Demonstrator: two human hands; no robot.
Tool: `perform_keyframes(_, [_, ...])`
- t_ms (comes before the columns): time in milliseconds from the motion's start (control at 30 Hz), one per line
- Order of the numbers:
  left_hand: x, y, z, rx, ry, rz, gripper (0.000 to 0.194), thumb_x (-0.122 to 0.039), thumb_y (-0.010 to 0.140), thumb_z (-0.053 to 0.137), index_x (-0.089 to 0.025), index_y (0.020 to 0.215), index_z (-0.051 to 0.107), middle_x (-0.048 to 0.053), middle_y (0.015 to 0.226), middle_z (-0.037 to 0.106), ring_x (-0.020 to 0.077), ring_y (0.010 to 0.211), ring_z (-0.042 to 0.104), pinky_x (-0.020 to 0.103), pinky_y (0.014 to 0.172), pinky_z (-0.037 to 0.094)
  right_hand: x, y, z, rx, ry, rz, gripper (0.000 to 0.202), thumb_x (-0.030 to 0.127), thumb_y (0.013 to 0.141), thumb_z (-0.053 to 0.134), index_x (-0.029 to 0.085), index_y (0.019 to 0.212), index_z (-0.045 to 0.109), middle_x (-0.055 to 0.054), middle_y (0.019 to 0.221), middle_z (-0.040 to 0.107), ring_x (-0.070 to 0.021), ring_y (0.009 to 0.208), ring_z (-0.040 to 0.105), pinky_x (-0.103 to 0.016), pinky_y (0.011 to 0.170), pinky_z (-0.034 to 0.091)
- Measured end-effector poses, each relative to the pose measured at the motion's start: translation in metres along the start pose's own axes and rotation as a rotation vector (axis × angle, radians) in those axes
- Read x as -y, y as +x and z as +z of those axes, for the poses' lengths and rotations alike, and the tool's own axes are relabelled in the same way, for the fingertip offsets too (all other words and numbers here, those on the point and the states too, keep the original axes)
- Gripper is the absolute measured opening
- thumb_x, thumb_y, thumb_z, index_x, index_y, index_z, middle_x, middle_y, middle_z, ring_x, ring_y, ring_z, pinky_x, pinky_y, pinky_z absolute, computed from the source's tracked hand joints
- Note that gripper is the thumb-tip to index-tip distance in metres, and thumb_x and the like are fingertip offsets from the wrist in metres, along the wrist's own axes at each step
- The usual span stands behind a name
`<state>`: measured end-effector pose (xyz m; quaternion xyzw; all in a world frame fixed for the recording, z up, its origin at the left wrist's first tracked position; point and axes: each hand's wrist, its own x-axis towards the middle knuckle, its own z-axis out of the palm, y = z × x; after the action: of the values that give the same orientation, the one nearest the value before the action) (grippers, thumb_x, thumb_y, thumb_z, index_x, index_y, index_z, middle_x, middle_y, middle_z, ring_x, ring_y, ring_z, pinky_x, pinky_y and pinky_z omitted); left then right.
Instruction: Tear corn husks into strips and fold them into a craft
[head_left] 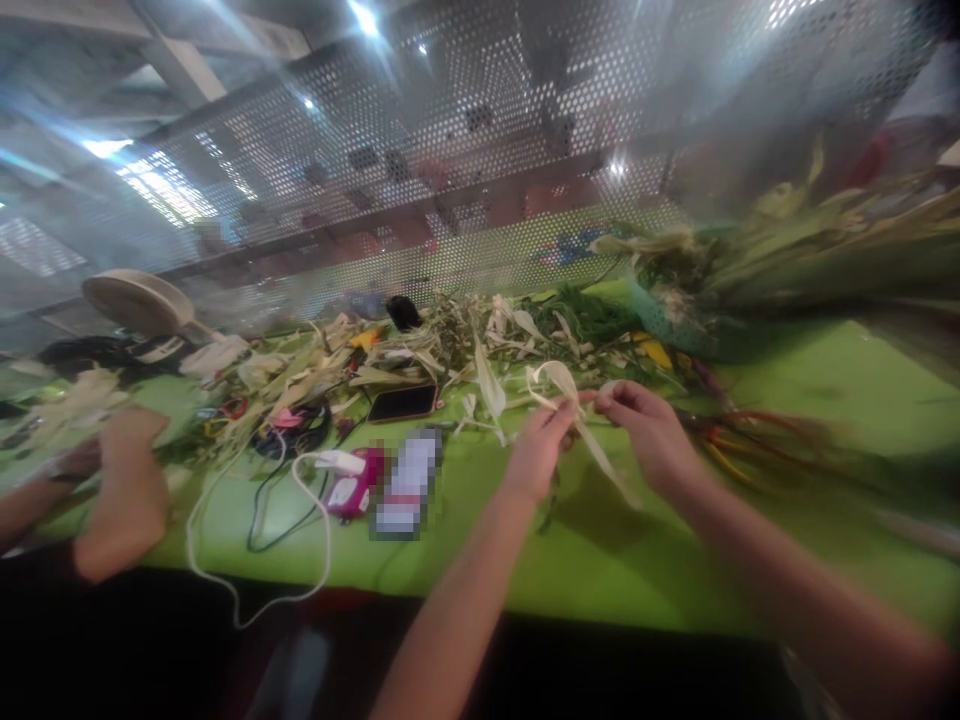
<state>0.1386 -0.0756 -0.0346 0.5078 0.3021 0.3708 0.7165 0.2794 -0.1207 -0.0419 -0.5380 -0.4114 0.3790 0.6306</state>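
Note:
Over the green tabletop, my left hand is closed in a pinch on a pale strip that looks like dried corn husk. The strip curls in a loop above the fingers, and a long tail hangs down to the right. Just beside it my right hand has thumb and fingers pressed together. Its fingertips almost meet the left ones, and what they hold is too blurred to make out. Another upright husk piece stands just left of my hands.
A heap of husks and dried leaves runs along the back by a perforated screen. Phones, a magenta power adapter and a white cable lie to the left. Another person's arm rests at far left. A teal basket stands right.

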Motion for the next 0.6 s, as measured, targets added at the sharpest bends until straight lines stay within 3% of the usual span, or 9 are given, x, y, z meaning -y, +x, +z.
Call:
perform_keyframes(133, [-0.004,-0.002,0.001,0.012,-0.008,-0.014,0.033,-0.044,0.082,0.069,-0.019,0.103,0.075,0.003,0.080,0.064,0.0092,0.067,0.050,0.021,0.059,0.035,0.003,0.000,-0.001,-0.008,-0.051,-0.066,0.021,0.041,0.081,0.066,0.022,0.077,0.058,-0.002,0.081,0.065,-0.0185,0.078,0.059,-0.031,0.072,0.045])
perform_keyframes(267, [-0.003,0.001,-0.002,0.040,-0.040,-0.037,0.032,-0.039,0.082,0.070,-0.020,0.107,0.073,0.004,0.088,0.068,0.0128,0.074,0.057,0.023,0.069,0.043,0.010,0.000,-0.010,-0.052,-0.353,-0.150,0.029,0.047,0.082,0.066,0.021,0.071,0.059,0.001,0.066,0.056,-0.0147,0.062,0.049,-0.027,0.056,0.035])
perform_keyframes(367, [0.003,0.004,-0.005,0.040,0.002,-0.006,0.034,-0.037,0.081,0.071,-0.021,0.111,0.071,0.005,0.096,0.069,0.0146,0.081,0.059,0.025,0.078,0.045,0.015,0.002,-0.015,-0.069,-0.516,-0.239,0.028,0.047,0.084,0.065,0.020,0.076,0.064,-0.001,0.069,0.059,-0.0152,0.061,0.049,-0.028,0.055,0.034])
perform_keyframes(500, [0.011,0.005,-0.004,0.052,0.013,0.008,0.037,-0.036,0.079,0.074,-0.023,0.113,0.067,0.003,0.092,0.067,0.0144,0.084,0.059,0.026,0.082,0.044,0.013,0.005,-0.015,0.031,-0.550,-0.337,0.016,0.036,0.085,0.064,0.022,0.080,0.067,-0.002,0.077,0.062,-0.0172,0.070,0.054,-0.029,0.062,0.039])
perform_keyframes(600, [0.010,0.002,-0.002,0.083,0.040,-0.033,0.029,-0.039,0.080,0.073,-0.019,0.100,0.068,0.002,0.084,0.064,0.0140,0.077,0.057,0.026,0.075,0.044,0.008,0.006,-0.014,0.023,-0.485,-0.327,0.016,0.033,0.084,0.064,0.021,0.072,0.062,-0.001,0.073,0.057,-0.0163,0.067,0.052,-0.028,0.061,0.038])
